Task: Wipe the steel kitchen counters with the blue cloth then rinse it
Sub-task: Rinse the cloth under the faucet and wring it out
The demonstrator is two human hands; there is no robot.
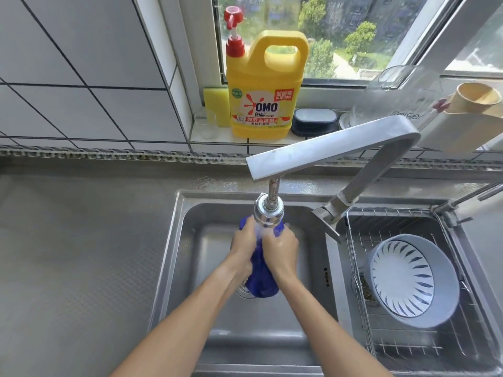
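Two hands meet under the faucet head (pixel 269 211) over the left sink basin (pixel 190 240), the left hand (pixel 244 242) and, beside it, the right hand (pixel 281 248) both gripping the bunched blue cloth (pixel 262 278), right of the steel worktop (pixel 81 254).

My hands grip a deep blue cloth (pixel 262 276) over the grey brushed-steel sink basin (pixel 190 254). The matte steel counter (pixel 76 254) shows a fine dotted texture. On the sill stands a bright yellow plastic detergent jug (pixel 258 104) with a red pump cap and a red-and-white label, beside a yellow sponge (pixel 216 104). A pale blue round bowl (pixel 413 281) has a white inside patterned with dark radiating dashes. White wall tiles (pixel 81 63) carry dark grout lines.
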